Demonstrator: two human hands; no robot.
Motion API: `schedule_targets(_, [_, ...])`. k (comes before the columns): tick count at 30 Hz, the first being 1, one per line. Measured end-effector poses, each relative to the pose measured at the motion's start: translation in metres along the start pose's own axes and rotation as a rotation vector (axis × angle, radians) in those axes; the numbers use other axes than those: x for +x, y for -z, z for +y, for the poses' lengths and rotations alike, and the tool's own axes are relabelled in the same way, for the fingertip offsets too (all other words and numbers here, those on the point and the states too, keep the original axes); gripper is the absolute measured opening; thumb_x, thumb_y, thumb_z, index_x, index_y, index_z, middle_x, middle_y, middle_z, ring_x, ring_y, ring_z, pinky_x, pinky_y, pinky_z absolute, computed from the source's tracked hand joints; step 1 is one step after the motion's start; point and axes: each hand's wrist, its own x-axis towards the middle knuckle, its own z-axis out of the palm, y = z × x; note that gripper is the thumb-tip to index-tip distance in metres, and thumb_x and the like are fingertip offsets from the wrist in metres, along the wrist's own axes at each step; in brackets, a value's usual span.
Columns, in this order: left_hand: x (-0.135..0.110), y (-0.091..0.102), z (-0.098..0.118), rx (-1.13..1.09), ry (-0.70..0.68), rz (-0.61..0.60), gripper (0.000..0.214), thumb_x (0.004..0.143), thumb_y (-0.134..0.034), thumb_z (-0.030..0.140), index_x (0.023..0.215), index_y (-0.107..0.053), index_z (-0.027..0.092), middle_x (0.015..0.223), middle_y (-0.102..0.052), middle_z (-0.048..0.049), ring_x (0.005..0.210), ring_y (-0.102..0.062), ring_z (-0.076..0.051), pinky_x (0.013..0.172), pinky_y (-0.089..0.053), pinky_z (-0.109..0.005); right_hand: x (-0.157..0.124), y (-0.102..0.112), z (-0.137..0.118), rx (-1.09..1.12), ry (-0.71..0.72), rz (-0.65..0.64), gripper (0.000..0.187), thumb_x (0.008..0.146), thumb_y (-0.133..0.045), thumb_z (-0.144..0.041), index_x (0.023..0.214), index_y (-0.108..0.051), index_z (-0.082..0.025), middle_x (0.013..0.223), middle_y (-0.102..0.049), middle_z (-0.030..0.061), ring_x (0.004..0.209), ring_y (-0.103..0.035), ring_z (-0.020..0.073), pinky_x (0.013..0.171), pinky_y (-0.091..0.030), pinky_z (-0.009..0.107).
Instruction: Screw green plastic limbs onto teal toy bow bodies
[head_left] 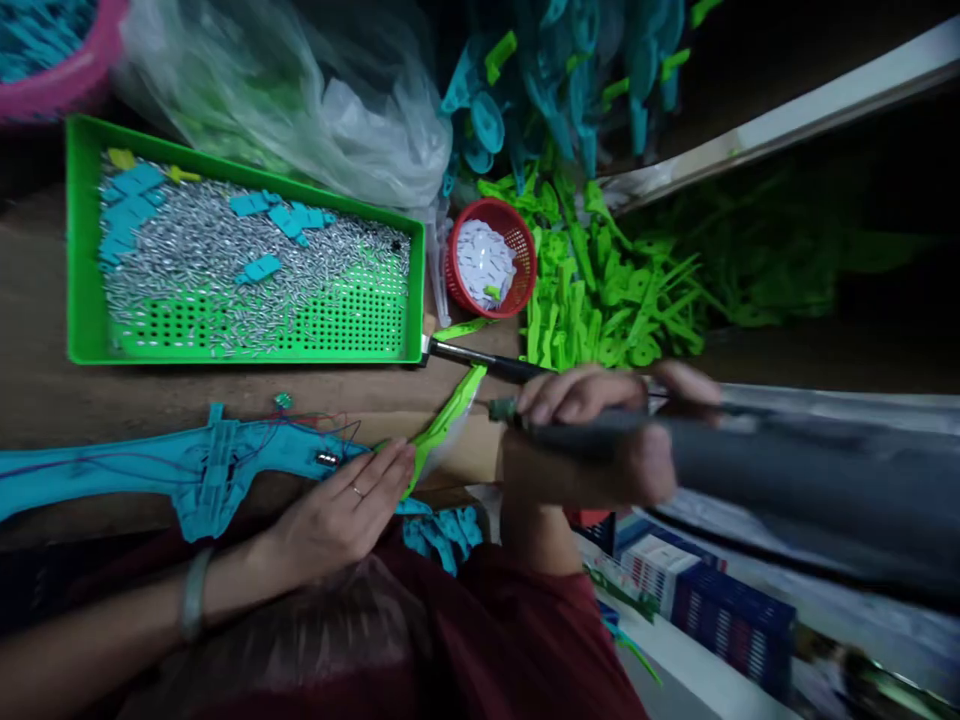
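Note:
My left hand (352, 510) presses its fingers together over a bright green plastic piece (442, 425), at the end of a long blue plastic part (277, 450). That blue part has thin wires along it, a small green circuit board (283, 401) and a silver metal component (327, 459). On the right, my right hand (592, 430) is wrapped round a dark grey electric screwdriver (600, 432), blurred by motion. Its tip points left, near the green piece but apart from it. What lies under my left fingers is hidden.
A green basket (247, 362) holds many small silver screws and blue pieces. Beside it stand a red basket (529, 265) of white pieces and a pile of green parts (600, 290). A hammer (480, 357) lies nearby. Blue parts (562, 60) are heaped behind.

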Motion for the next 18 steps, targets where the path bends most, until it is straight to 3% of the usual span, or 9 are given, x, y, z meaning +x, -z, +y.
schedule_targets(2, [0.0, -0.001, -0.001, -0.017, -0.007, 0.01, 0.043, 0.095, -0.042, 0.013, 0.134, -0.056, 0.001, 0.144, -0.053, -0.0187, 0.134, -0.051, -0.03, 0.106, -0.045, -0.039, -0.021, 0.018, -0.003, 0.057, 0.079, 0.095, 0.029, 0.08, -0.054, -0.03, 0.108, -0.058, -0.028, 0.056, -0.045, -0.0071, 0.041, -0.043, 0.011, 0.038, -0.041, 0.023])
schedule_targets(6, [0.003, 0.001, -0.003, -0.013, -0.028, 0.015, 0.041, 0.094, -0.044, 0.011, 0.132, -0.057, 0.0, 0.142, -0.055, -0.0193, 0.132, -0.053, -0.03, 0.104, -0.048, -0.039, -0.045, 0.023, 0.012, 0.063, 0.056, 0.083, 0.032, 0.079, -0.053, -0.027, 0.11, -0.057, -0.026, 0.056, -0.049, -0.0072, 0.041, -0.047, 0.013, 0.035, -0.042, 0.024])
schedule_targets(12, [0.004, 0.003, -0.002, 0.011, -0.031, -0.015, 0.042, 0.095, -0.041, 0.011, 0.133, -0.056, 0.001, 0.143, -0.054, -0.0184, 0.133, -0.051, -0.029, 0.105, -0.048, -0.038, -0.047, 0.015, 0.02, 0.053, 0.071, 0.056, 0.028, 0.079, -0.054, -0.028, 0.107, -0.056, -0.027, 0.055, -0.046, -0.0081, 0.039, -0.046, 0.013, 0.034, -0.042, 0.024])
schedule_targets(18, [0.002, 0.002, -0.001, 0.005, -0.03, -0.014, 0.043, 0.095, -0.041, 0.012, 0.134, -0.054, 0.0, 0.144, -0.052, -0.0186, 0.134, -0.05, -0.03, 0.105, -0.048, -0.038, -0.052, 0.022, 0.02, -0.003, 0.076, -0.04, 0.028, 0.082, -0.051, -0.031, 0.109, -0.057, -0.033, 0.055, -0.043, -0.0072, 0.04, -0.044, 0.0139, 0.034, -0.039, 0.025])
